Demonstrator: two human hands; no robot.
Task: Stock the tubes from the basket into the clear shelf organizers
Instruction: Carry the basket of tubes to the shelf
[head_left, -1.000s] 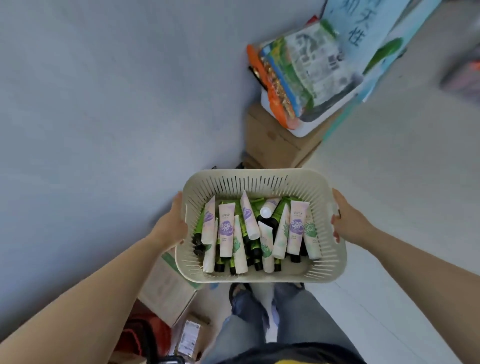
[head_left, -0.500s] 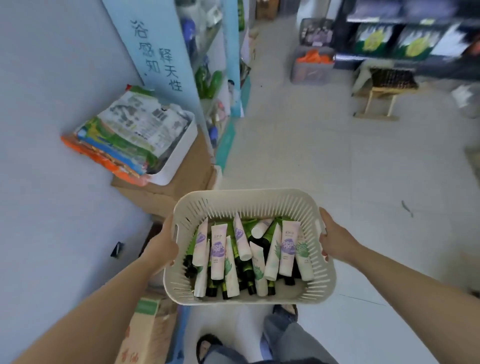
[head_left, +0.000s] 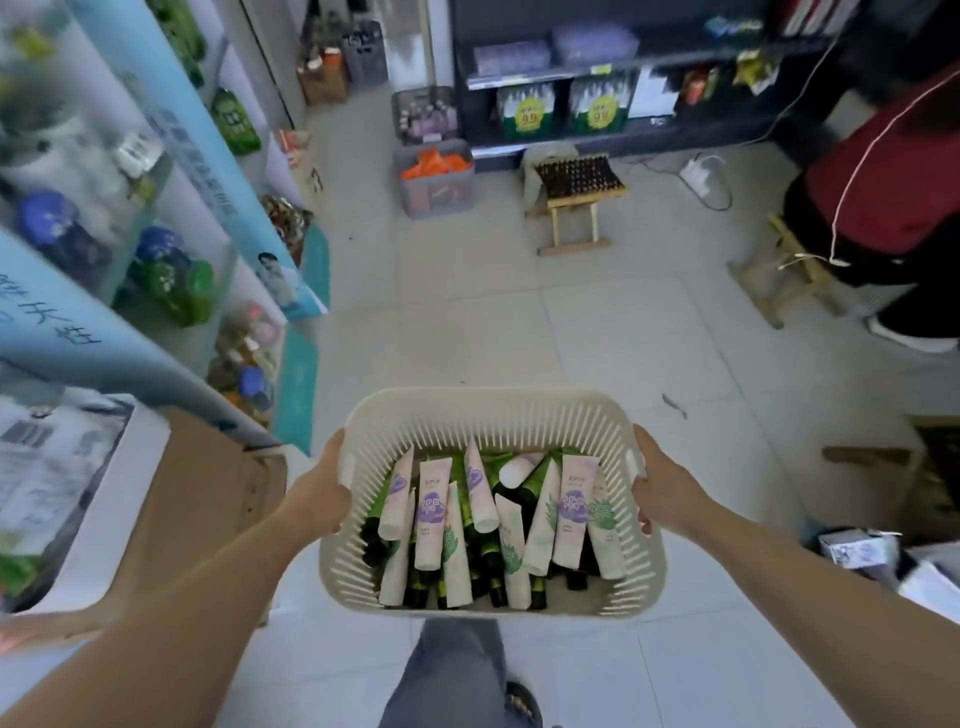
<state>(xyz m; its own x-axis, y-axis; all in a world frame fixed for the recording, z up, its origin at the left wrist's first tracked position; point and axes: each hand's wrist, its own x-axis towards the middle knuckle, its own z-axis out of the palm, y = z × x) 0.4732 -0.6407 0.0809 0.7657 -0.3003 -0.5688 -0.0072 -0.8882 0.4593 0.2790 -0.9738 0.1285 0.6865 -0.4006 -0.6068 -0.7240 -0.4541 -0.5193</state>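
Head view, basket (head_left: 488, 415) of tubes (head_left: 431, 514) between hands, left hand (head_left: 319, 493) and right hand (head_left: 662, 491) gripping its sides

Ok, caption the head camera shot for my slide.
Stocking run: left hand and right hand hold a basket full of tubes above a tiled shop floor.

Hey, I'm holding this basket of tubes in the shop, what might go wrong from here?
The left hand and right hand both hold the basket, so neither could catch you in a stumble. The tubes lie loosely piled; a tilt might spill some. The wooden stool and grey crate on the floor ahead might trip you.
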